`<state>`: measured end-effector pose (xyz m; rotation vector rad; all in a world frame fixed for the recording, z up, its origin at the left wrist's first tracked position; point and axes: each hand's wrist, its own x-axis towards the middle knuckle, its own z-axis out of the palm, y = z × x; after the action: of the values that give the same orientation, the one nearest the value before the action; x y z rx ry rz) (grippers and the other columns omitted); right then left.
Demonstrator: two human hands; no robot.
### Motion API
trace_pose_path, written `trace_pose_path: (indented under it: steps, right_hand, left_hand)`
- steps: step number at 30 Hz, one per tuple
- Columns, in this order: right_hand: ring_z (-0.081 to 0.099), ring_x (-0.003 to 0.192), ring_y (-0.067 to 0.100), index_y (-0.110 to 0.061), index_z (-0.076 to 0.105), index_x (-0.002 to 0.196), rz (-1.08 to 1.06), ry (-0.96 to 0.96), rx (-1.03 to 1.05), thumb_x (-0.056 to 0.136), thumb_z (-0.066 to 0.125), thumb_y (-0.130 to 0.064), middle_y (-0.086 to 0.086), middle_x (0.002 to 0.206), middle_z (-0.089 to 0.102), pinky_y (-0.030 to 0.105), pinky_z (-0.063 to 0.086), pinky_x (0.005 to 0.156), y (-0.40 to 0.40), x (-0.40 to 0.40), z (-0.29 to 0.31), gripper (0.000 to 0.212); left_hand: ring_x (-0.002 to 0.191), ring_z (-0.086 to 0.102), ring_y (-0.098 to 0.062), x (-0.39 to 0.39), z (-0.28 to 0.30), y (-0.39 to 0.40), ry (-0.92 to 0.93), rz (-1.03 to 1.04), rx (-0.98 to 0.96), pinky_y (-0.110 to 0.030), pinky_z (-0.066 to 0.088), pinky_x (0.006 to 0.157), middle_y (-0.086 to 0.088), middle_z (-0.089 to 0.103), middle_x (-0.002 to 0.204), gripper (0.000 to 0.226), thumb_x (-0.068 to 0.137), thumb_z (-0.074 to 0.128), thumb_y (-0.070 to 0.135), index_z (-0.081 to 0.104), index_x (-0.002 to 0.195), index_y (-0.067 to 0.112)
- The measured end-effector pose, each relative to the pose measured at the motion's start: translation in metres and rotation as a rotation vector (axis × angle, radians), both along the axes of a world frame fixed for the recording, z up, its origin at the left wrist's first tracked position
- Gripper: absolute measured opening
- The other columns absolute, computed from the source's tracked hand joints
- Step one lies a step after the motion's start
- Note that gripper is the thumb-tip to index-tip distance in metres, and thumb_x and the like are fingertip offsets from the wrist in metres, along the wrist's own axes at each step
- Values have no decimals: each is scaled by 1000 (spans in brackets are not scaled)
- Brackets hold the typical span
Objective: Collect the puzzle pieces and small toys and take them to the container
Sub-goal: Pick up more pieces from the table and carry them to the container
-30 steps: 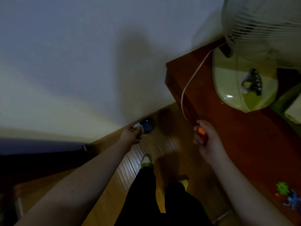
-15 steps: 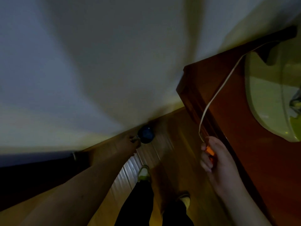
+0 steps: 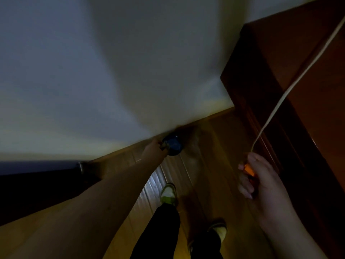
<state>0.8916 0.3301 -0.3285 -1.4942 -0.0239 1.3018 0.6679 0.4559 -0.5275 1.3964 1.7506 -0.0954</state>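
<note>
the view has swung left: fan and floor toys have left the frame, and the red-brown table (image 3: 308, 75) now fills only the right edge. the left hand (image 3: 154, 149) has reached further toward a dark blue round object (image 3: 173, 146), apparently gripping it; blur prevents confirmation. the white piece formerly visible there is gone.

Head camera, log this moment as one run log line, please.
left hand: grip on dark blue round item, identity unclear | right hand: grip on orange piece | wooden cabinet at right | container: not seen
</note>
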Motion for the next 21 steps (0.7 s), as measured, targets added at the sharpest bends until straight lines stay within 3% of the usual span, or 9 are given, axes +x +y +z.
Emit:
trace_pose_path:
  steps: [6, 9, 12, 16, 18, 21]
  right_hand:
    - [32, 37, 6, -13, 58, 102, 33, -28, -9, 73, 60, -27, 1, 69, 59, 19, 21, 36, 3, 2, -9, 32]
    - [38, 41, 9, -18, 61, 99, 222, -247, -32, 79, 63, -26, 2, 71, 60, 24, 30, 41, 7, 3, -8, 22]
    - [46, 46, 6, -24, 63, 98, 408, -426, -59, 85, 64, -25, -5, 65, 56, 19, 38, 42, 11, 3, -9, 13]
    - [43, 43, 5, -20, 63, 99, 432, -410, -49, 85, 63, -26, -6, 57, 50, 16, 35, 40, 20, 0, -12, 16]
    - [43, 43, 4, -18, 62, 99, 416, -403, -51, 86, 63, -24, -4, 59, 51, 17, 35, 39, 23, 0, -16, 15]
    - [43, 43, 4, -16, 63, 100, 395, -415, -44, 87, 63, -23, 2, 65, 52, 17, 35, 40, 24, -1, -20, 14]
  left_hand:
    - [80, 62, -22, 9, -20, 8, -15, -38, 8, -25, 42, 61, -12, 68, 97, 38, 85, 67, 37, 59, 111, 11]
    - [91, 64, -29, 16, -24, 14, -10, -75, 13, -29, 43, 69, -16, 68, 99, 31, 87, 65, 29, 60, 108, 8]
    - [94, 63, -30, 22, -27, 18, 3, -80, 20, -31, 44, 71, -15, 65, 101, 34, 87, 66, 26, 59, 113, 6]
    - [87, 66, -30, 21, -37, 25, -46, 1, -5, -37, 56, 73, -9, 64, 94, 38, 87, 64, 35, 58, 115, 9]
    - [86, 68, -33, 15, -50, 27, -75, 68, -34, -47, 58, 76, -16, 69, 98, 39, 88, 60, 40, 56, 115, 12]
    - [86, 68, -37, 7, -61, 22, -72, 142, -61, -52, 57, 78, -20, 67, 101, 30, 90, 54, 29, 56, 115, 14]
